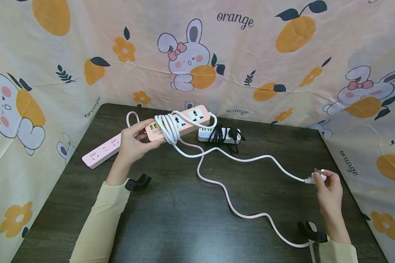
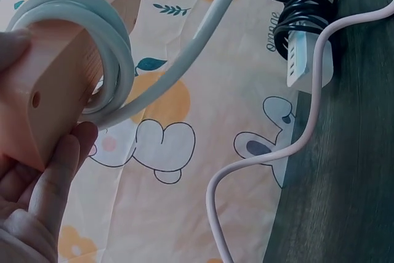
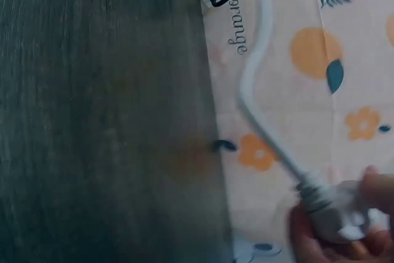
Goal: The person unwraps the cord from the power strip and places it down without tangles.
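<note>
My left hand (image 1: 133,142) grips the near end of a peach power strip (image 1: 195,116), raised over the back of the table and tilted. White cord (image 1: 167,128) is wound in several turns round the strip's middle, and the left wrist view shows the loops close by my fingertips. From there the cord runs right in a loose wave to its white plug (image 1: 312,179). Between thumb and fingers my right hand (image 1: 330,191) pinches that plug near the table's right edge. In the right wrist view the plug (image 3: 335,214) is slightly blurred, its prongs partly hidden by fingers.
A pink power strip (image 1: 102,150) lies at the back left; a pale pink cord (image 1: 228,201) snakes across the dark table (image 1: 171,219) to beneath my right wrist. Behind the peach strip sits a white power strip (image 1: 204,136) wrapped in black cord. Printed cloth (image 1: 243,73) hangs behind.
</note>
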The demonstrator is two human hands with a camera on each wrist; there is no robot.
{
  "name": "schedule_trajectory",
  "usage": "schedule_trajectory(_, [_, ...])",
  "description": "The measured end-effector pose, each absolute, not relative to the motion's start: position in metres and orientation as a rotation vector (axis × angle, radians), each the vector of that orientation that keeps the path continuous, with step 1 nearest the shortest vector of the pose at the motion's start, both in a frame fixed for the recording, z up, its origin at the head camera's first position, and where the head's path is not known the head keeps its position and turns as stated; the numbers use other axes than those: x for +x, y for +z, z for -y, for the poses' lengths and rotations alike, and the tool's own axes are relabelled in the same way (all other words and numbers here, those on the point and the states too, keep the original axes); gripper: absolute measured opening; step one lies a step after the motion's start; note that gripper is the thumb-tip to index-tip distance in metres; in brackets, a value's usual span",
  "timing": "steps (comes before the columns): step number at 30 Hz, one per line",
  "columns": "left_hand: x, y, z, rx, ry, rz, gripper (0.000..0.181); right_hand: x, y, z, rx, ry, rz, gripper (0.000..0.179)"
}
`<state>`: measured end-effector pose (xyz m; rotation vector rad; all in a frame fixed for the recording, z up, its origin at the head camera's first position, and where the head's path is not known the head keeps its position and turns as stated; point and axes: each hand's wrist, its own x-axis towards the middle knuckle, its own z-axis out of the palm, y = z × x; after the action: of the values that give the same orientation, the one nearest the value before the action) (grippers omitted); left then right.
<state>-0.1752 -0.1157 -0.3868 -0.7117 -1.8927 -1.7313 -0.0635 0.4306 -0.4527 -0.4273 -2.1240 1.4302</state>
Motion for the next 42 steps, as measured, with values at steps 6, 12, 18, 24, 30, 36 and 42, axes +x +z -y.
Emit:
schedule_trajectory(6, [-0.174,-0.388,0.114,-0.762,-1.743,1.911,0.054,-0.075,-0.508,-0.475,-0.608,1.329,2.355,0.023])
schedule_trajectory(12, [-0.173,-0.389,0.113,-0.769,-1.735,1.913,0.055,-0.073,-0.498,-0.459,-0.654,1.309,2.403,0.019])
schedule_trajectory(18, [-0.172,-0.389,0.112,-0.783,-1.746,1.898,0.054,-0.064,-0.464,-0.427,-0.725,1.187,2.553,0.034])
schedule_trajectory(24, [-0.170,-0.388,0.108,-0.807,-1.769,1.893,0.057,-0.059,-0.454,-0.417,-0.812,0.949,2.726,0.032])
schedule_trajectory(30, [-0.169,-0.387,0.105,-0.816,-1.777,1.891,0.057,-0.057,-0.456,-0.421,-0.816,0.888,2.797,0.035])
schedule_trajectory(36, [-0.168,-0.388,0.101,-0.820,-1.777,1.898,0.055,-0.058,-0.451,-0.416,-0.744,0.872,2.850,0.033])
schedule_trajectory(42, [-0.168,-0.388,0.099,-0.826,-1.755,1.905,0.056,-0.061,-0.445,-0.409,-0.589,0.859,2.972,0.033])
